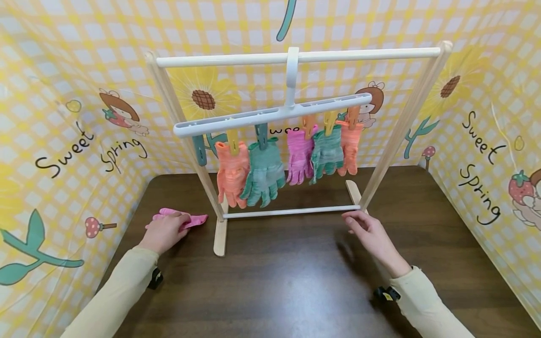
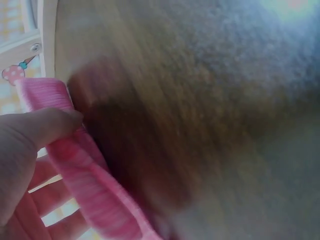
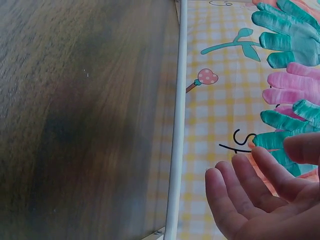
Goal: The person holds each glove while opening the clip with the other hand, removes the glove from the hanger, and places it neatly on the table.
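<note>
Left hand (image 1: 165, 234) pinches one pink knitted glove (image 1: 197, 219), seemingly the last unpegged, by the left edge of the brown wood-grain table (image 1: 274, 272); relaxed right hand (image 1: 377, 240) holds nothing; five coloured knitted gloves (image 1: 266, 171) hang pegged.

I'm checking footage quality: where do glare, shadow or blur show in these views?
Head view: pale glare on the table, a shadow beside the right hand; left wrist view: strong glare near the top right corner, table blurred, pink glove somewhat soft; right wrist view: table dim and soft, green gloves clearer.
</note>
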Motion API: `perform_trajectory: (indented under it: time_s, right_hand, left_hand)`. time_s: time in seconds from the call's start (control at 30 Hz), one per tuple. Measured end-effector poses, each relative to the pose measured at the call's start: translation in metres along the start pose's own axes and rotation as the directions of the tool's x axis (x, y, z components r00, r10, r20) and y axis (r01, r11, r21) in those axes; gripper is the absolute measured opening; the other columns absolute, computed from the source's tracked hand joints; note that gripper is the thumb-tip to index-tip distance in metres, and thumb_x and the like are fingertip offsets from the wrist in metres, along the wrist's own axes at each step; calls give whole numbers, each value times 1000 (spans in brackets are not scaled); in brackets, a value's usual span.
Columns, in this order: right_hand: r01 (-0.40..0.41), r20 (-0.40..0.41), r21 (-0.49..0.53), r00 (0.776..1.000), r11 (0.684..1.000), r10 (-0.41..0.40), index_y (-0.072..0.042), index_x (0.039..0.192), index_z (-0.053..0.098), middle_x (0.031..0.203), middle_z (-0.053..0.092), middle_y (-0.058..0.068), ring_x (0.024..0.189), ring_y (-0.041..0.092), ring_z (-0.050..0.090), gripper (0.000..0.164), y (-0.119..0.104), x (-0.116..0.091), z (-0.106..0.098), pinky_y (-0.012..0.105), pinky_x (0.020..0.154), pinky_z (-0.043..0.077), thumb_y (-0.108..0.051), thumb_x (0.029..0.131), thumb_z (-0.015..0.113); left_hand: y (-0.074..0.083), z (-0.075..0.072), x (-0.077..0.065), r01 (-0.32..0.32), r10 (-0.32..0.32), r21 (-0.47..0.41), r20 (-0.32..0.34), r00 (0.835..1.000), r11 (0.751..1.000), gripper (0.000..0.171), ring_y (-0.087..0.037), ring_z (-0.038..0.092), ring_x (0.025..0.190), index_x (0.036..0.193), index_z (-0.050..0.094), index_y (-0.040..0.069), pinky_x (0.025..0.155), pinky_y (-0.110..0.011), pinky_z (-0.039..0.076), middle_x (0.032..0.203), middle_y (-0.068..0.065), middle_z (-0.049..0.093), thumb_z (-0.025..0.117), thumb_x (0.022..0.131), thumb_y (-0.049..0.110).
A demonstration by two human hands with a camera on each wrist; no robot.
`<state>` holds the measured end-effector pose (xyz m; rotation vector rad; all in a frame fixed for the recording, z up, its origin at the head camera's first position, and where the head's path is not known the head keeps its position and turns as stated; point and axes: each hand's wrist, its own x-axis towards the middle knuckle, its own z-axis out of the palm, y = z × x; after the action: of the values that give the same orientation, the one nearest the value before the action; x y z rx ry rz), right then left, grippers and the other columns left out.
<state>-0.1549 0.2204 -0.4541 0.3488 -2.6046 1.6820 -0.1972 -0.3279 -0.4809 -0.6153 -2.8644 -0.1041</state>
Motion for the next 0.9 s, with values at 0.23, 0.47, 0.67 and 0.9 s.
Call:
perform_trajectory:
  time_s: [0.23, 0.47, 0.67, 0.9]
  right_hand:
    - [1, -14, -5, 1000, 1000, -1, 3, 113, 60, 111, 63, 21, 91, 0, 60, 26, -6, -1, 0, 36, 77, 53, -16, 97, 51]
    - [5, -33, -60, 999, 998, -7, -1, 112, 62, 107, 65, 15, 86, 2, 60, 21, -9, -4, 1, 32, 73, 53, -11, 96, 52]
    - [51, -88, -220, 994, 974, -72, -8, 109, 65, 100, 67, 6, 84, 8, 59, 20, 2, -4, 3, 22, 71, 47, -19, 94, 57]
    - [108, -88, -277, 987, 955, -137, -4, 106, 65, 98, 67, 7, 86, 11, 60, 18, 4, -5, 6, 27, 73, 50, -11, 90, 62]
  left_hand:
    - [1, -4, 1, 93, -83, -67, 136, 987, 993, 34, -26, 61, 75, 96, 67, 14, 51, -49, 44, 97, -6, 64, 76, 75, 39]
    - [4, -4, 0, 178, -159, -98, 178, 971, 979, 36, -18, 52, 70, 88, 64, 23, 44, -41, 35, 92, 1, 60, 67, 77, 57]
    - [4, -1, -1, 126, -112, -105, 129, 985, 986, 23, -23, 61, 81, 96, 67, 15, 56, -52, 45, 95, -5, 63, 67, 84, 34]
    - [5, -2, -1, 122, -107, -119, 128, 986, 985, 24, -19, 58, 75, 98, 65, 12, 53, -44, 44, 90, -6, 60, 69, 83, 31]
